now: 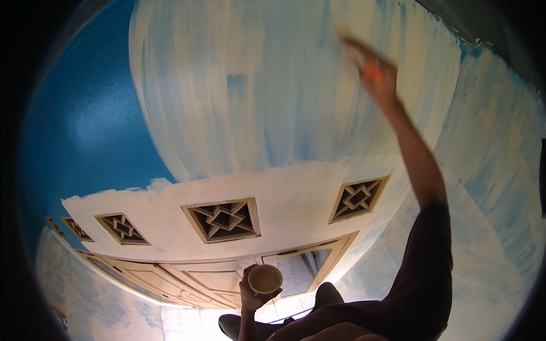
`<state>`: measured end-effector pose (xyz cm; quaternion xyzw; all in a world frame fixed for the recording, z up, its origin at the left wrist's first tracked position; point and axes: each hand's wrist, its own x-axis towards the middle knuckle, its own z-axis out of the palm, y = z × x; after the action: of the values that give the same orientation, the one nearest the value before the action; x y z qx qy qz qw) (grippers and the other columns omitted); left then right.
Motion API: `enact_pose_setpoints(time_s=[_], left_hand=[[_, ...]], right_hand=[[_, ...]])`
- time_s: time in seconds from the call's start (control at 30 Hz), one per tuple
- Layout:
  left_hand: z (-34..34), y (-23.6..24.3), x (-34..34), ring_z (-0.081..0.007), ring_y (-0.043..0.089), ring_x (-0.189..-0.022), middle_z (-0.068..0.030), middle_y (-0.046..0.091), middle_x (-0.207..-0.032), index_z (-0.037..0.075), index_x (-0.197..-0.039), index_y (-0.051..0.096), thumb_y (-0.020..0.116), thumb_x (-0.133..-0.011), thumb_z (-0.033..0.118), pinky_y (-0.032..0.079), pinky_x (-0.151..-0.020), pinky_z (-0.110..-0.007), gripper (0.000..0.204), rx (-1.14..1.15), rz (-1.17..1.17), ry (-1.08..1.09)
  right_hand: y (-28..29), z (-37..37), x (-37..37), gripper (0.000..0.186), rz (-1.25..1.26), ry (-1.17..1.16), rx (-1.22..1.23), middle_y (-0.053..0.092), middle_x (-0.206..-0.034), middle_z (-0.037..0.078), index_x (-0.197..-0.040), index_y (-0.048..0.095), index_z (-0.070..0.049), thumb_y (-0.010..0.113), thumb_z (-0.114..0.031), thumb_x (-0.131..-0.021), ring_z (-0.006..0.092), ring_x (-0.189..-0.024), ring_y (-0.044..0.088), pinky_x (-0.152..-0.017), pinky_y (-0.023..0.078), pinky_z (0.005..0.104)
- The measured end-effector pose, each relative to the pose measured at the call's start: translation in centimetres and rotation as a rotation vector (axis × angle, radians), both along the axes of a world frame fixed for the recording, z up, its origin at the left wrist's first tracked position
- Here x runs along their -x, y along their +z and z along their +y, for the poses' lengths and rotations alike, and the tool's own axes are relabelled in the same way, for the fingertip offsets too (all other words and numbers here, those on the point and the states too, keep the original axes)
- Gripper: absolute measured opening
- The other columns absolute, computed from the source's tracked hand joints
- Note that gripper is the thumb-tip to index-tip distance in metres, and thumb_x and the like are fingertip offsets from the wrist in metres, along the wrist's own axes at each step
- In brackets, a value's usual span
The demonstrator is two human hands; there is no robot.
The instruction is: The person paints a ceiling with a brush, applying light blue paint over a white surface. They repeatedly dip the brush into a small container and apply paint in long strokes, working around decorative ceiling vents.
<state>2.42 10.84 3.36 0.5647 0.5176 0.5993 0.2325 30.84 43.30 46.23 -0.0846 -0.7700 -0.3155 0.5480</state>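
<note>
My right hand (387,85) is raised high against the upper wall, closed around a paintbrush with an orange handle (372,72). Motion smears the fingers and the brush tip, so its exact contact with the wall is hard to see. Low down, my left hand (248,294) wraps around a small round tub (265,279) of pale cream paint, its open top facing up. Streaky cream paint over blue covers the wall section (284,96) near the brush, with strokes running mostly up and down.
At the left the wall is glossy solid blue (91,108). Below runs a pale band with several square vents (223,220) of lattice work. Under them stand cream wooden doors (210,281) and an opening onto a tiled floor (182,321). A patchy side wall (489,136) rises at the right.
</note>
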Motion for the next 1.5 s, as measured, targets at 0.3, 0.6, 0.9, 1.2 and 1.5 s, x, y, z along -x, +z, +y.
enact_pose_setpoints(time_s=[0.3, 0.6, 0.9, 1.2, 1.5], left_hand=[[-0.8, -1.9, 0.8, -0.0253, 0.066, -0.102, -0.0130, 0.064, -0.114, -0.001, -0.120, 0.057, 0.099, -0.051, 0.024, 0.055, -0.088, -0.037, 0.084, 0.031, 0.001, -0.045], [-0.8, -1.0, 0.3, -0.0263, 0.065, -0.102, -0.0125, 0.063, -0.114, 0.000, -0.119, 0.057, 0.098, -0.052, 0.022, 0.054, -0.089, -0.038, 0.082, -0.013, -0.010, 0.016], [-0.2, -0.3, 0.3, -0.0264, 0.066, -0.101, -0.0125, 0.063, -0.112, 0.000, -0.119, 0.057, 0.098, -0.051, 0.023, 0.054, -0.088, -0.038, 0.083, -0.015, -0.008, 0.010], [-1.2, -0.3, 0.3, -0.0260, 0.066, -0.100, -0.0126, 0.064, -0.111, 0.000, -0.120, 0.055, 0.099, -0.051, 0.021, 0.055, -0.088, -0.037, 0.085, 0.003, 0.041, -0.021], [-0.9, -1.9, -0.5, -0.0259, 0.066, -0.100, -0.0119, 0.065, -0.110, 0.001, -0.119, 0.056, 0.098, -0.051, 0.019, 0.055, -0.086, -0.038, 0.082, 0.056, 0.004, -0.132]], right_hand=[[-20.0, -8.9, -0.2, 0.051, -0.032, 0.142, 0.540, 0.060, -0.137, 0.015, -0.132, 0.060, -0.002, 0.067, 0.012, -0.083, 0.0249, -0.125, 0.059, -0.104, 0.051, 0.0341], [5.1, -4.3, -1.5, 0.012, 0.573, 0.582, -0.083, 0.069, -0.109, 0.021, -0.100, 0.065, 0.007, 0.069, 0.002, -0.090, 0.0250, -0.097, 0.071, -0.080, 0.065, 0.0393], [14.6, 2.8, -1.9, 0.022, 0.978, 1.112, -0.165, 0.066, -0.090, 0.011, -0.091, 0.056, -0.001, 0.076, 0.005, -0.082, 0.0226, -0.076, 0.068, -0.068, 0.066, 0.0407], [5.5, 2.8, 4.0, 0.013, 1.186, 0.933, 0.090, 0.066, -0.108, 0.023, -0.092, 0.055, 0.003, 0.068, 0.003, -0.090, 0.0264, -0.100, 0.069, -0.080, 0.066, 0.0401], [-30.9, -6.3, 4.8, 0.020, 1.367, 0.442, 0.786, 0.064, -0.120, 0.025, -0.108, 0.050, 0.003, 0.061, -0.011, -0.099, 0.0331, -0.106, 0.068, -0.086, 0.062, 0.0446]])
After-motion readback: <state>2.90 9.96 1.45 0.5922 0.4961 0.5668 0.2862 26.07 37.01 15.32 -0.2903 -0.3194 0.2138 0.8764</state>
